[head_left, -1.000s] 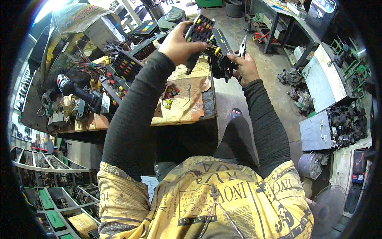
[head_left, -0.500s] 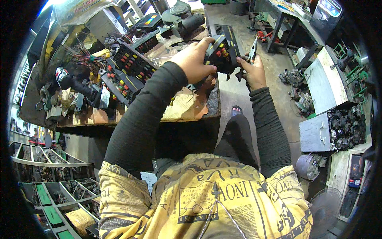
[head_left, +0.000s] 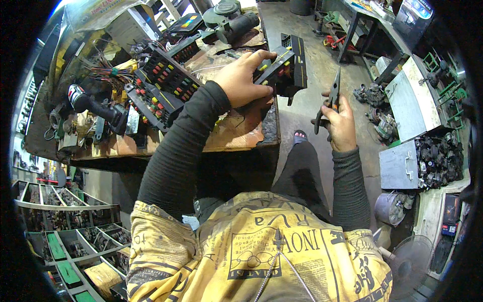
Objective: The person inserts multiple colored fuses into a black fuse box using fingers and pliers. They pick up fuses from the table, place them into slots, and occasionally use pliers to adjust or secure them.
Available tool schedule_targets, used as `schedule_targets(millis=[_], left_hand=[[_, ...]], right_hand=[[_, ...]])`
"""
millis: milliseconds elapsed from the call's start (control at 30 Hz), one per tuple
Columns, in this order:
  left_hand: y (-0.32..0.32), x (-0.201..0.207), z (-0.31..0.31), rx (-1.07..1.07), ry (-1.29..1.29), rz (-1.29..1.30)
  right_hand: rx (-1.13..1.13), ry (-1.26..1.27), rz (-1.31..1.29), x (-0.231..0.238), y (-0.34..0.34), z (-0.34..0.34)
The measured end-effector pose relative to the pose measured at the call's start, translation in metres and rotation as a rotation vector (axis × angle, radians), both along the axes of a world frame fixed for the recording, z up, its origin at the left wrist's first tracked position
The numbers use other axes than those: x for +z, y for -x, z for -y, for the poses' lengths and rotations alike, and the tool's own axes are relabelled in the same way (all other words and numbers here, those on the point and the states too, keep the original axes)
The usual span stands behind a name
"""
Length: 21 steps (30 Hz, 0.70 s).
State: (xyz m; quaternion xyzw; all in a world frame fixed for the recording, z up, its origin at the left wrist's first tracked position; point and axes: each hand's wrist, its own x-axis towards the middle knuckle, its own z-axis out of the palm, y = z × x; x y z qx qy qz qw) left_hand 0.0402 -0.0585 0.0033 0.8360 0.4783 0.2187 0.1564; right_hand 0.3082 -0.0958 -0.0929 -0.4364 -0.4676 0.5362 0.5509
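Note:
My left hand (head_left: 247,79) grips a black fuse box (head_left: 288,65) by its left side, holding it up just past the right end of the workbench. Yellow pieces show along its face. In my right hand (head_left: 339,121) is a pair of pliers (head_left: 335,93), jaws pointing up and away, apart from the box. On the bench to the left lies another black fuse box (head_left: 166,80) full of small red, yellow and green fuses. A narrower fuse block (head_left: 151,106) rests against its near side.
The cardboard-covered workbench (head_left: 236,133) also carries a bundle of wires (head_left: 108,75), a black-handled tool (head_left: 98,106) and a dark cylindrical part (head_left: 237,27). Beyond the aisle stand a metal table (head_left: 372,20) and a crate of dark parts (head_left: 440,163). A fan (head_left: 410,259) is at lower right.
My right hand with the pliers has drawn away from the fuse box, down and to the right. The fuse box has turned and shifted slightly right in my left hand.

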Motion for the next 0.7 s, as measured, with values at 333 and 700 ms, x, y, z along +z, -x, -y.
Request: schedule_targets(millis=[333,700], left_hand=[[-0.002,0.012,-0.008,-0.035,0.043,-0.051],[-0.026,-0.004,-0.035,-0.036,-0.489,-0.297]], right_hand=[[0.151,0.116,0.151,0.003,-0.004,0.028],[0.466,-0.188,1.055,0.062,-0.013,-0.020]])
